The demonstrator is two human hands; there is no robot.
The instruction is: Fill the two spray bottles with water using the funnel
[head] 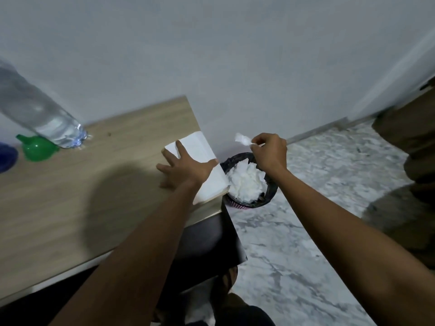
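Wooden table (pixel 94 180): my left hand (pixel 186 169) presses flat, fingers spread, on napkins (pixel 200 147); my right hand (pixel 269 152) pinches a tissue scrap (pixel 242 139) above the overfull bin (pixel 271 190). Green funnel (pixel 38 148) sits at 9 o'clock; I reckon the scrap could slide off that heap.

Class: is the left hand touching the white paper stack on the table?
Touching. The head view shows the left hand lying flat on the white paper stack.
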